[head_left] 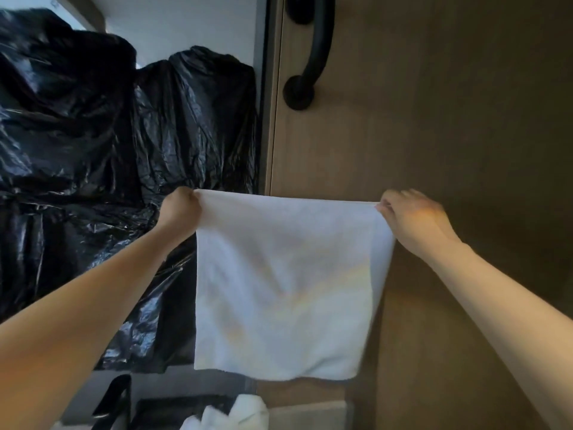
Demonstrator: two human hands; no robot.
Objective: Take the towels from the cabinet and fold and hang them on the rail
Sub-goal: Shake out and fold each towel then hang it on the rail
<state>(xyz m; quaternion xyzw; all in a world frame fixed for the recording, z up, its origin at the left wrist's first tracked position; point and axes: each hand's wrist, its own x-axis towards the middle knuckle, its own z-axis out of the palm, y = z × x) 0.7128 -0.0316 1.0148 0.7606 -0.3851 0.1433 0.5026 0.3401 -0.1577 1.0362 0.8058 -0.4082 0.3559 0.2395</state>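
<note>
Towel (282, 287), white, is out of the cabinet & held up in the air, spread flat, in front of the lower left part of the wood panel (449, 119). Its left side overhangs the panel's left edge, w/ black bin bags (93, 144) behind. L hand (181, 209) grips the top left corner in a closed fist. R hand (412, 221) pinches the top right corner betw. thumb & fingers. Top edge is pulled taut, bottom edge hangs free. A 2nd layer shows along the right side, so prob. doubled once; can't be sure.

Progress, as I judge it: early-to-mid for this one towel. Done: fetched, opened out, squared up. Left: finish folding, then drape over the rail. Black bar (316, 51) fixed near the panel's top left corner may be that rail or just a handle, can't tell; nothing hangs on it. More white cloth (242, 411) sits at the bottom edge of view, below the towel, so likely more towels to do.

Count: 1 towel in hand; 1 heap of white cloth, no. of pieces in it can't tell; 2 hands; 1 black bar; bin bags at least 2 humps, exact no. unclear; 1 wood panel.
</note>
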